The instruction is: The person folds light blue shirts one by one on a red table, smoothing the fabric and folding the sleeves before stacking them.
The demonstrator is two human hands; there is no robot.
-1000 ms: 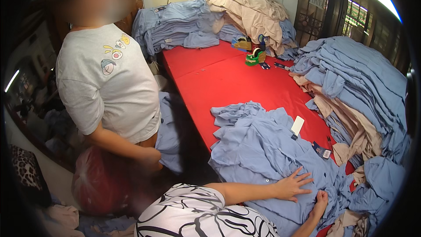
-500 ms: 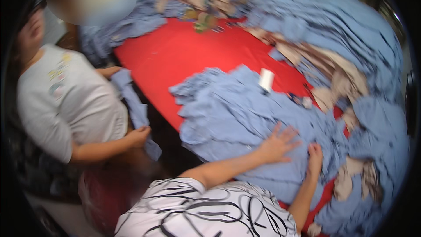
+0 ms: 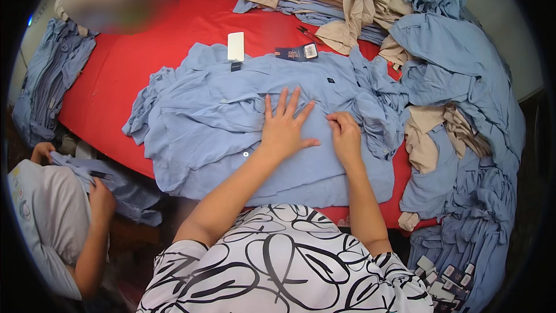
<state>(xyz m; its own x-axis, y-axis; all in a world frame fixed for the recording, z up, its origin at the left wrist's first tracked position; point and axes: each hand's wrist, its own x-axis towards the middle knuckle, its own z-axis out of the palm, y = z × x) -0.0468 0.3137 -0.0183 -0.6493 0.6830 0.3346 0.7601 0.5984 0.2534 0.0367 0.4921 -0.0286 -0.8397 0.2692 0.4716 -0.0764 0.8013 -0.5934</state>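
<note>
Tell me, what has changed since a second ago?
The view has swung rightward and down, taking the tape dispensers out of sight. The co-worker's hands now show more plainly, holding a blue garment. Unchanged: the left hand lies spread on the blue shirt, the right hand curled beside it; whether that grips cloth is unclear.

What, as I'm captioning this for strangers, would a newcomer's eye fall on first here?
Probably the bright red tabletop, with light-blue clothing spread across its near side. The left hand lies splayed on that clothing; the right hand, fingers curled, is just beside it. Heaped blue and beige garments crowd the table's far and right edges.
</note>
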